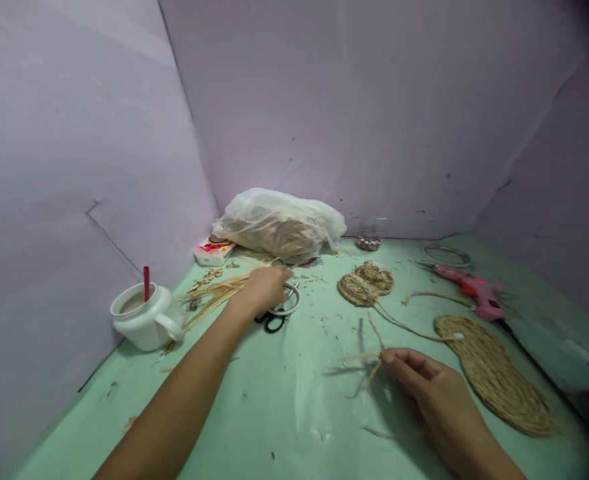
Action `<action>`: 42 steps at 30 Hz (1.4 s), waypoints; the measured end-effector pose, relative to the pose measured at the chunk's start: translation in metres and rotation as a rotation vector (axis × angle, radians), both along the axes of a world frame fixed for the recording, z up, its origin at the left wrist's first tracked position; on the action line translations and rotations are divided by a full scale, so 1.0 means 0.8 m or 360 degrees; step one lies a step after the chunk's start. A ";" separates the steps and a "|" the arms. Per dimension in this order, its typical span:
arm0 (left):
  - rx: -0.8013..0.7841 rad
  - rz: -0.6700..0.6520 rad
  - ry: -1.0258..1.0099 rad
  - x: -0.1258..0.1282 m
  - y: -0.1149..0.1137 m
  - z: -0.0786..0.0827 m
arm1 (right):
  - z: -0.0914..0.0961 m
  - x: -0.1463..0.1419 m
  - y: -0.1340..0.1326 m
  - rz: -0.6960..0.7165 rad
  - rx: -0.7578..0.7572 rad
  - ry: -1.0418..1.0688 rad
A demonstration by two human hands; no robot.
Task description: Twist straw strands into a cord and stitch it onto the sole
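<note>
In the head view, our right hand [432, 397] pinched the fibre strands [377, 333], which fanned leftward from its grip above the tabletop [264, 413]. Our left hand [265, 285], its grip unclear to us, was farther off, just beside the black-handled scissors [267, 325].

The plaited-fibre sole [494, 375] looks rough, the pot [142, 330] glossy.

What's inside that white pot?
A red stick pokes up out of the pot. The pot's side hides the bottom, so anything else down there can't be seen.
</note>
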State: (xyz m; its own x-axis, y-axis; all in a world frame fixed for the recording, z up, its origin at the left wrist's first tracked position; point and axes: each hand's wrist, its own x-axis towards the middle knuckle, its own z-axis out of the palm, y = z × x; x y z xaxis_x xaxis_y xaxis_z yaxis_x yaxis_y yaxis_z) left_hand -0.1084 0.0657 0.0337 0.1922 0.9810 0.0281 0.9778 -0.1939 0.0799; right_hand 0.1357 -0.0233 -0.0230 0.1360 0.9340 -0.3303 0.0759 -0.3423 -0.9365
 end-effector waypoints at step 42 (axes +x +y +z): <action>0.0143 0.0456 -0.0231 0.023 0.089 -0.041 | 0.003 -0.002 0.001 0.0087 0.0202 0.0004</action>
